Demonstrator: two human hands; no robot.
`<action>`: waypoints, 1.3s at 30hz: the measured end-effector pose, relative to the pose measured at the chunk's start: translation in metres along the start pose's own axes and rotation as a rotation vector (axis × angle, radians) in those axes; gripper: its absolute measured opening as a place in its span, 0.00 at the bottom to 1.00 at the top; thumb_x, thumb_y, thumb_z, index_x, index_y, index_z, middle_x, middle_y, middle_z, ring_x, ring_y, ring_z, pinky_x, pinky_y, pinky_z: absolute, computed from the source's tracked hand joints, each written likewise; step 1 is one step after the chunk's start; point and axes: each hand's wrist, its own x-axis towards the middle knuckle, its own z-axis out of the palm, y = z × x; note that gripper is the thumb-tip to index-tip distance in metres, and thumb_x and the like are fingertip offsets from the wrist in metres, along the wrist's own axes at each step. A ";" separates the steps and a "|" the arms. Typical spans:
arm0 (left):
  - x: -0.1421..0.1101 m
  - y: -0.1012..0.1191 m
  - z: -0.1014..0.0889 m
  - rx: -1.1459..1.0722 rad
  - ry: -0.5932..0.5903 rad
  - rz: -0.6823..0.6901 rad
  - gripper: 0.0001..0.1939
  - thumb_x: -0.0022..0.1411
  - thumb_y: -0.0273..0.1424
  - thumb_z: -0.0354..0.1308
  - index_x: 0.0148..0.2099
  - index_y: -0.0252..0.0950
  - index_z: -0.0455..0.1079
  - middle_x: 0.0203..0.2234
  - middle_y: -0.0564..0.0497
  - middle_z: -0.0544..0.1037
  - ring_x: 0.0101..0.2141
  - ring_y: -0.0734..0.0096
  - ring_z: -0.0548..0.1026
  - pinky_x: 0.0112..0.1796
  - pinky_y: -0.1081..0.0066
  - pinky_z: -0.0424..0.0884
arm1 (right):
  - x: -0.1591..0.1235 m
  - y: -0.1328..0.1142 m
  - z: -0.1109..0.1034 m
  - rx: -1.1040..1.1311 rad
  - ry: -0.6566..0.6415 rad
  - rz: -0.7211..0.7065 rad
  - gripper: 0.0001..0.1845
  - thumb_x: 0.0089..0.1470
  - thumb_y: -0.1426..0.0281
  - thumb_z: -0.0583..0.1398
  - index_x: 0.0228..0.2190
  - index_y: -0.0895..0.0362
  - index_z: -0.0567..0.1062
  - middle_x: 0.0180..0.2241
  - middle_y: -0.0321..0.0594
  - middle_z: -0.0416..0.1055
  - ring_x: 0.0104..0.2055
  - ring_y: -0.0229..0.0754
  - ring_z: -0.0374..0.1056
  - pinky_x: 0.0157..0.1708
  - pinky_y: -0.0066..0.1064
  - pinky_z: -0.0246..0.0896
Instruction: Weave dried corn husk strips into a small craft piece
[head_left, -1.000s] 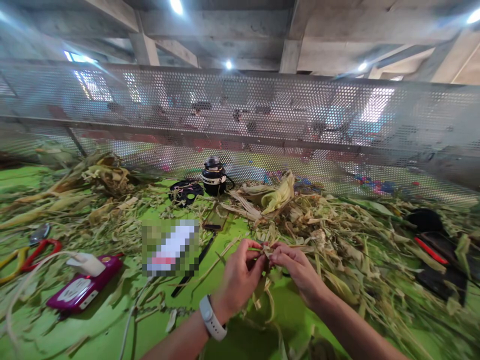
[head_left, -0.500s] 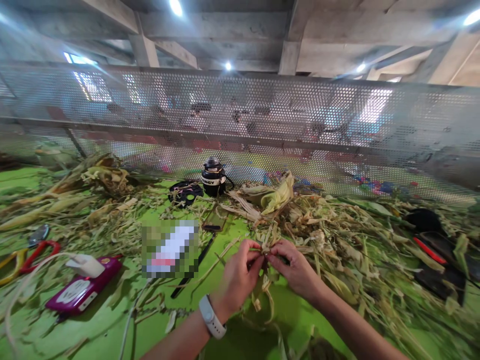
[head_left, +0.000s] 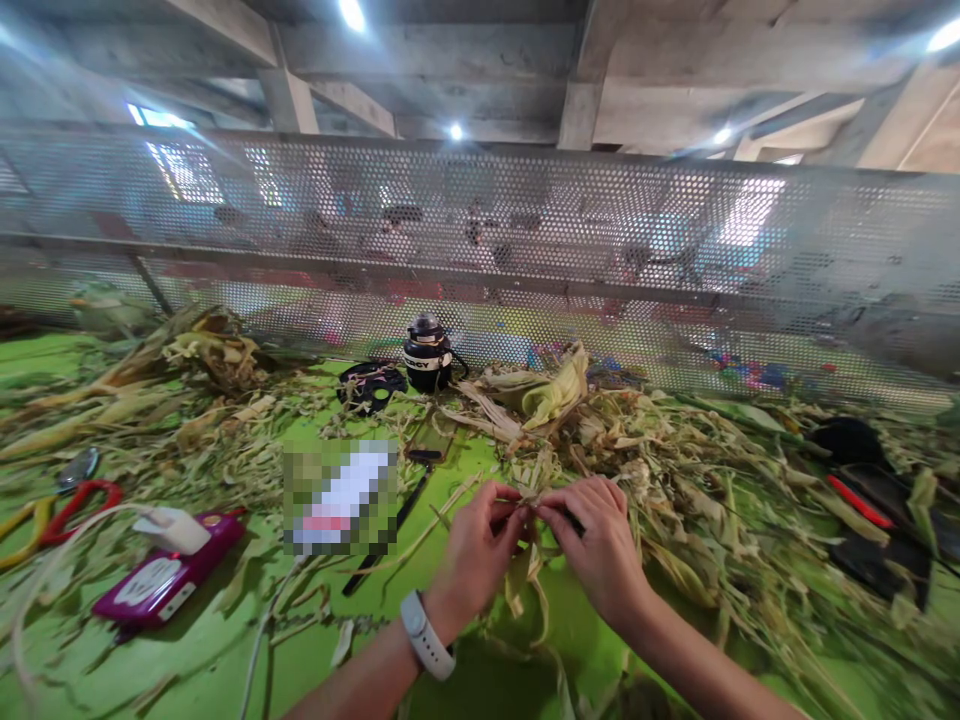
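Pinched between the fingers of my left hand and my right hand is a small bunch of dried corn husk. Both hands are closed, with the fingertips almost meeting at the bunch. Pale husk strips hang down below the fingers. The fingers hide the exact spot where the bunch is gripped. A larger piece of yellow-green husk lies behind the hands, on a heap of dry husk scraps.
On the green table at left are a purple power strip with a white plug, and red-and-yellow handled scissors. Farther back stands a black jar-shaped bottle. A perforated metal screen closes off the far side; people sit beyond it.
My right hand has turned slightly, its back raised and fingers more bunched together. My left hand has barely shifted and still pinches the husk bunch.
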 end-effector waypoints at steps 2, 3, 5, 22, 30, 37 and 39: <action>0.000 0.000 0.000 -0.022 0.014 -0.029 0.14 0.55 0.39 0.58 0.38 0.36 0.60 0.28 0.48 0.77 0.26 0.70 0.75 0.26 0.73 0.69 | 0.000 0.000 0.001 0.014 0.013 -0.008 0.06 0.55 0.68 0.59 0.28 0.53 0.74 0.27 0.37 0.73 0.33 0.42 0.64 0.40 0.36 0.50; 0.001 0.001 0.001 -0.032 0.017 -0.045 0.14 0.55 0.39 0.58 0.37 0.36 0.60 0.27 0.49 0.77 0.25 0.70 0.75 0.25 0.73 0.68 | 0.000 -0.001 0.001 0.025 0.008 -0.022 0.06 0.55 0.68 0.58 0.28 0.53 0.75 0.27 0.37 0.73 0.33 0.43 0.65 0.40 0.36 0.51; 0.001 0.000 0.001 -0.049 0.020 -0.058 0.14 0.55 0.38 0.58 0.37 0.36 0.60 0.26 0.50 0.76 0.25 0.71 0.74 0.25 0.73 0.68 | 0.000 -0.001 0.002 0.051 -0.017 -0.056 0.07 0.57 0.69 0.57 0.30 0.52 0.75 0.27 0.37 0.74 0.34 0.43 0.65 0.39 0.36 0.51; -0.008 -0.005 -0.008 0.741 -0.097 0.500 0.08 0.65 0.28 0.44 0.41 0.36 0.64 0.29 0.47 0.76 0.28 0.67 0.74 0.29 0.71 0.65 | -0.001 0.007 0.008 0.535 -0.046 0.419 0.09 0.51 0.65 0.58 0.34 0.56 0.65 0.30 0.39 0.71 0.35 0.43 0.69 0.35 0.33 0.63; -0.003 0.003 -0.012 0.679 -0.015 0.464 0.08 0.65 0.30 0.46 0.40 0.36 0.66 0.27 0.49 0.76 0.27 0.70 0.73 0.28 0.73 0.64 | 0.001 0.005 0.006 0.635 -0.112 0.402 0.13 0.49 0.67 0.60 0.38 0.56 0.65 0.33 0.40 0.73 0.37 0.42 0.70 0.38 0.34 0.65; -0.006 0.011 -0.010 0.717 -0.127 0.438 0.08 0.64 0.27 0.46 0.40 0.35 0.66 0.30 0.47 0.77 0.28 0.68 0.74 0.29 0.72 0.64 | 0.000 0.005 0.008 0.655 -0.016 0.443 0.17 0.46 0.67 0.61 0.38 0.55 0.63 0.32 0.38 0.69 0.32 0.40 0.69 0.31 0.31 0.66; -0.006 0.011 -0.011 0.726 -0.164 0.436 0.08 0.64 0.26 0.45 0.40 0.35 0.66 0.30 0.47 0.77 0.29 0.68 0.74 0.29 0.72 0.63 | 0.002 0.004 0.004 0.655 -0.072 0.413 0.15 0.45 0.69 0.60 0.37 0.56 0.65 0.33 0.39 0.68 0.32 0.40 0.69 0.32 0.30 0.66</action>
